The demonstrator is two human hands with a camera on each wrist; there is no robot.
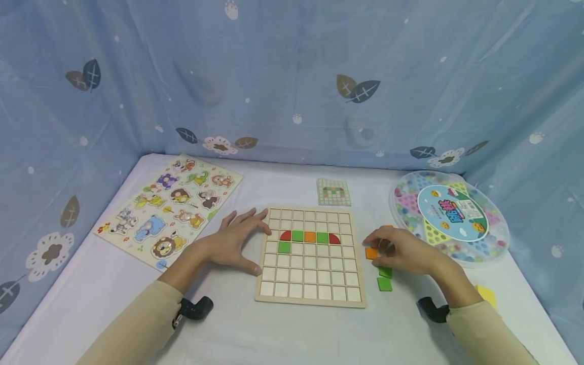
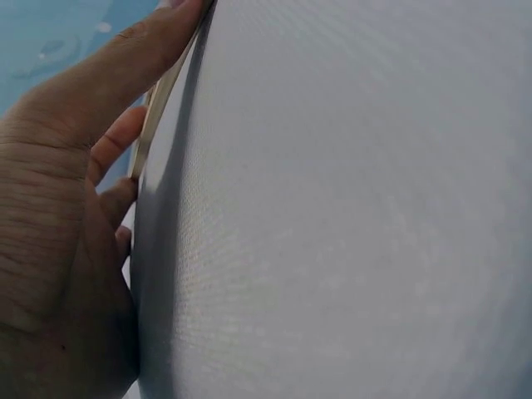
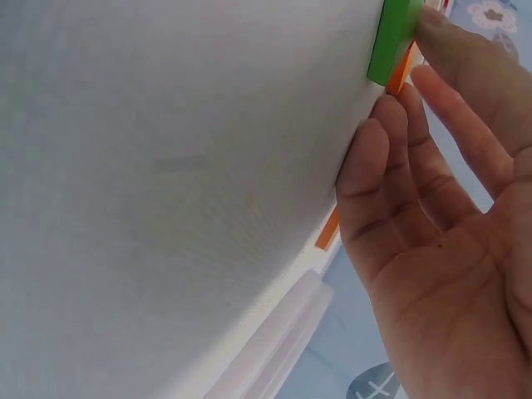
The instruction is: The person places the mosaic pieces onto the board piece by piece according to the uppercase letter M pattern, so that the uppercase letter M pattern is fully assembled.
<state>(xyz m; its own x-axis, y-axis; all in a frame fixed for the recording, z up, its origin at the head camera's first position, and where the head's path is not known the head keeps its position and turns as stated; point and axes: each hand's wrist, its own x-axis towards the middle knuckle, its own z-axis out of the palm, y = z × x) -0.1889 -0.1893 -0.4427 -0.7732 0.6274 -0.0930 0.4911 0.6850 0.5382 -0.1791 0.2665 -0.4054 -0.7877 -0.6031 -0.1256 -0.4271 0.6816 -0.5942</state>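
Board (image 1: 311, 262) might skid if my wide-spread left hand (image 1: 231, 244) pushes its left edge; right of it, my right hand (image 1: 406, 249) is at an orange tile (image 1: 371, 253), grip unclear.

Table (image 1: 237, 334) covered with white cloth (image 1: 278, 182). Set on it: grid board (image 1: 310, 303) centrally, card (image 1: 334, 192) beyond, animal puzzle (image 1: 170, 219) left; green tiles (image 1: 385, 284), orange tile (image 3: 327, 231), round game box (image 1: 451, 213), yellow piece (image 1: 485, 294) right.

A person's left hand (image 2: 62, 199) spread its thumb and fingers (image 2: 120, 143) along the pale edge of a thin board (image 2: 155, 126). White cloth (image 2: 332, 199) stretched beside the palm, a shadow (image 2: 160, 249) darkening its near strip; a blue backdrop (image 2: 46, 37) showed beyond the thumb.
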